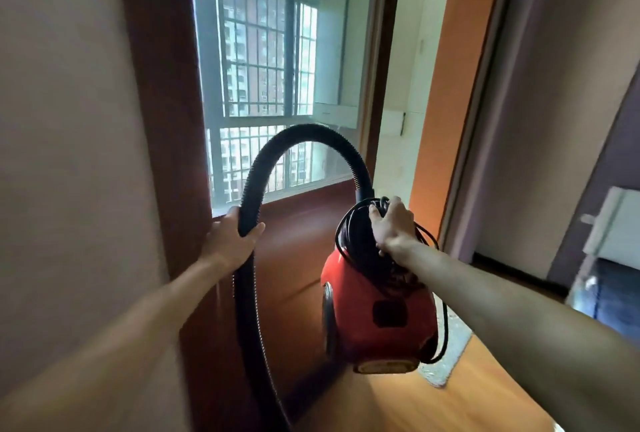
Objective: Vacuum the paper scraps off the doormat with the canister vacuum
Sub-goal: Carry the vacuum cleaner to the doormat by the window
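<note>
A red canister vacuum (377, 320) hangs in the air in front of me. My right hand (394, 227) grips its top handle together with a coil of black power cord (353, 234). A black ribbed hose (304, 135) arches up from the vacuum and drops down on the left. My left hand (232, 237) is closed around that hose below the arch. Part of a pale grey doormat (450, 352) shows on the floor behind the vacuum; no paper scraps can be made out on it.
A dark wooden glass-panelled door frame (162, 119) stands close on the left beside a beige wall (62, 154). An open orange-trimmed doorway (443, 102) lies ahead. Wooden floor (433, 407) spreads below. A purple door with a handle (588, 218) is at right.
</note>
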Demonstrator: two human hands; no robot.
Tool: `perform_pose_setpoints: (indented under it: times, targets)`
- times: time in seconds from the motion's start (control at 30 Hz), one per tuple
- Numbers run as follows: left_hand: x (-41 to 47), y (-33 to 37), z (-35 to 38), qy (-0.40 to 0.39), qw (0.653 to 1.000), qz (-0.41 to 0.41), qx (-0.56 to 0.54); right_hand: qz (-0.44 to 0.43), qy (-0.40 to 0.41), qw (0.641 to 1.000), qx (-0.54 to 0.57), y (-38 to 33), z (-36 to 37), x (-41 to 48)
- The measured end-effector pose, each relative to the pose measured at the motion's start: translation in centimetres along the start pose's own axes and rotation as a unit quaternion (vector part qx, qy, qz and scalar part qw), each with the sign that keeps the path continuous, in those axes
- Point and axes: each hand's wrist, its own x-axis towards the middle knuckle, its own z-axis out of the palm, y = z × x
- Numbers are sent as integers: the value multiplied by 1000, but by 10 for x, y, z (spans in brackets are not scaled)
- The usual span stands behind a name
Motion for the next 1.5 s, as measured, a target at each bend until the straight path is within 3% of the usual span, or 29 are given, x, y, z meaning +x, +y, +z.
perform_pose_setpoints:
  times: [0.4, 0.7, 1.17, 1.5]
  targets:
    - [52, 119, 117, -78, 992, 89, -52, 42, 56, 996, -52, 94, -101, 91]
    - [79, 171, 188, -120, 982, 135, -61, 78, 94, 990, -76, 148, -152, 128]
    - [203, 210, 313, -209, 959, 189, -24, 166, 164, 966, -114, 232, -147, 232]
    - [265, 265, 411, -228, 937, 246, -93, 220, 224, 938, -145, 269, -157, 298]
